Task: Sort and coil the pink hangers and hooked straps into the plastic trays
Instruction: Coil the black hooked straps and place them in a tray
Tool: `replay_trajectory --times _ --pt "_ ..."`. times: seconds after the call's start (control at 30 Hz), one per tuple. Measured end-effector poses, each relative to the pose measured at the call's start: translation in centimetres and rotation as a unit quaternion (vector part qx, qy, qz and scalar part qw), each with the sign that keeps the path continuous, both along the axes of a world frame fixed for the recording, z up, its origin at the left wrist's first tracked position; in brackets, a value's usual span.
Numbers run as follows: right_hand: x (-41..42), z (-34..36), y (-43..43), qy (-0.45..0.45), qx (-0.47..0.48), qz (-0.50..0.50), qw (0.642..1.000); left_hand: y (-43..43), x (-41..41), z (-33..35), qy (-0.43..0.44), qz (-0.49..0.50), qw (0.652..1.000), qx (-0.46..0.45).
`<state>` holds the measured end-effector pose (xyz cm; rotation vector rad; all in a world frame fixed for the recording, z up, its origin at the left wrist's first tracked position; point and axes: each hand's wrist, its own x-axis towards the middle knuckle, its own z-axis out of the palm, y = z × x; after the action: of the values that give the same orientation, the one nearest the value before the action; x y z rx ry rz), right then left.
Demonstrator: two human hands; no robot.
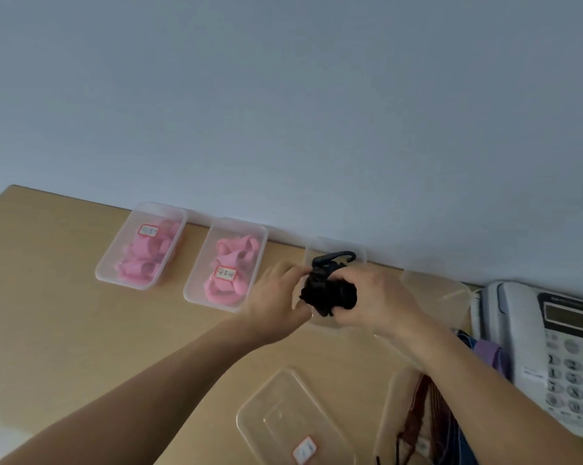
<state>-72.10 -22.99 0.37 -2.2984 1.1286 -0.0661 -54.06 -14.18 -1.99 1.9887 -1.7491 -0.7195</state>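
Both my hands hold a coiled black hooked strap (pixel 330 295) just above a clear plastic tray (pixel 330 248) at the wall. My right hand (pixel 377 297) grips the bundle from the right. My left hand (pixel 278 292) pinches its left side with the fingertips. A black hook (pixel 337 256) sticks up from the top of the coil. Two clear trays at the left hold pink hangers: the far left tray (pixel 110 263) and the middle tray (pixel 199 290), each with a red-edged label.
A clear lid with a label (pixel 283 421) lies near the table's front. Another clear tray (pixel 438 290) sits by a white desk phone (pixel 545 347) at the right. Striped and purple straps (pixel 427 417) lie under my right forearm. The wall runs behind the trays.
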Motion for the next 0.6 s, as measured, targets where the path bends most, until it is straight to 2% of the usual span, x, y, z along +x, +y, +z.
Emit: replay_trajectory --times 0.07,0.13,0.33,0.6 --pt "0.2 -0.5 -0.7 0.029 -0.006 0.05 0.998 0.1 0.0 -0.8 -0.077 -0.056 0.995 0.008" --pt "0.5 -1.0 -1.2 0.054 -0.013 0.098 0.994 0.1 0.0 -1.3 -0.11 -0.094 0.989 0.035" --pt "1.3 -3.1 -1.3 0.107 -0.059 0.18 0.976 -0.3 0.0 -1.6 -0.111 -0.123 0.986 0.024" --pt "1.3 -4.0 -1.0 0.156 -0.141 0.191 0.959 -0.6 -0.3 -2.2 -0.117 -0.117 0.986 0.017"
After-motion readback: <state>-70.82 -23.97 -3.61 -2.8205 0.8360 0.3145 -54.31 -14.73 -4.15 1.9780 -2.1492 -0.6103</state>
